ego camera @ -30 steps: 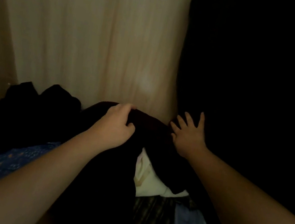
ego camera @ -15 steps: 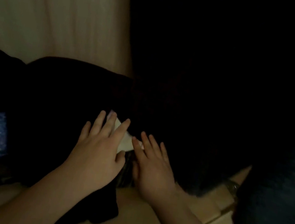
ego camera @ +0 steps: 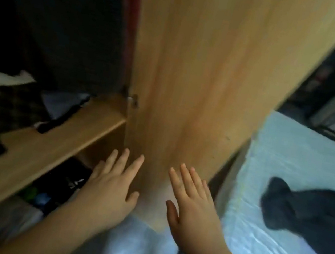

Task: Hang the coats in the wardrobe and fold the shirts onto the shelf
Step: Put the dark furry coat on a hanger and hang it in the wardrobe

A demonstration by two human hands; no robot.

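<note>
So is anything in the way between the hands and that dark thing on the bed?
Nothing visible blocks it. The dark garment lies on the pale blue bed, right of the open right hand. The left hand is farther.

A wooden shelf (ego camera: 53, 141) inside the wardrobe carries a pile of clothes (ego camera: 6, 106): a dark checked piece, something white behind it, and a pale piece at the right end. To the right, a bed (ego camera: 271, 244) with a light blue sheet holds one dark garment (ego camera: 311, 213).
</note>
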